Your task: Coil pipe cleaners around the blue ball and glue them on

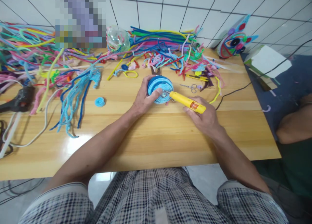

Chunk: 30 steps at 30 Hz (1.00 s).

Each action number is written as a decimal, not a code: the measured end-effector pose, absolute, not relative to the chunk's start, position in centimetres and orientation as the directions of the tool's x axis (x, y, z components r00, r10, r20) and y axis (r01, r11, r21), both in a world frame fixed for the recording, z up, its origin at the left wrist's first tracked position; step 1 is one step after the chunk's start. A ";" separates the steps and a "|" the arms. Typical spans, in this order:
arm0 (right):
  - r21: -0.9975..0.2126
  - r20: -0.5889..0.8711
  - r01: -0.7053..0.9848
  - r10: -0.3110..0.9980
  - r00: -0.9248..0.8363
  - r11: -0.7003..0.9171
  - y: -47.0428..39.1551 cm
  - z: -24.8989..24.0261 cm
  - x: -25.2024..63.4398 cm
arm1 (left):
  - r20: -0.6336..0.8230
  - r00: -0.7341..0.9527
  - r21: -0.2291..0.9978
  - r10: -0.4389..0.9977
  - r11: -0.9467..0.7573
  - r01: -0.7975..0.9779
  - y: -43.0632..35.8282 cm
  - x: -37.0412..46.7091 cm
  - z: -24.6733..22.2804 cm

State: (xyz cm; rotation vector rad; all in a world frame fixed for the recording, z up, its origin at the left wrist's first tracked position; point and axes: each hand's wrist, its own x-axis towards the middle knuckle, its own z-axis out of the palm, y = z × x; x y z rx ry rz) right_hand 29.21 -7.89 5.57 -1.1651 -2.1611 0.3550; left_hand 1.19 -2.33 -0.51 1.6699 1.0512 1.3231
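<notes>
My left hand [145, 95] grips a round coil of dark and light blue pipe cleaners [159, 82], fingers around its left side and thumb over its face. In my right hand [203, 118] is a yellow hot glue gun [185, 101] with an orange window on its body. Its metal tip points left and meets or nearly meets the middle of the coil; I cannot tell which. A small light blue coil [99, 102] lies on the table to the left. Scissors [191, 87] lie just beyond the glue gun.
Loose pipe cleaners [165, 39] heap along the tiled wall. Blue strands [73, 97] and a black glue gun [23, 99] with a white cord lie left. A yellow cutter [197, 77] and a decorated figure [234, 43] are at right. A black cord [243, 84] crosses the right side. Another person's arm [296, 126] shows there.
</notes>
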 end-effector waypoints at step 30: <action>-0.579 0.348 0.646 0.867 -0.357 0.498 -7.9 5.7 29.1 | 0.368 0.139 0.909 0.919 -0.388 0.156 -2.1 1.1 -0.8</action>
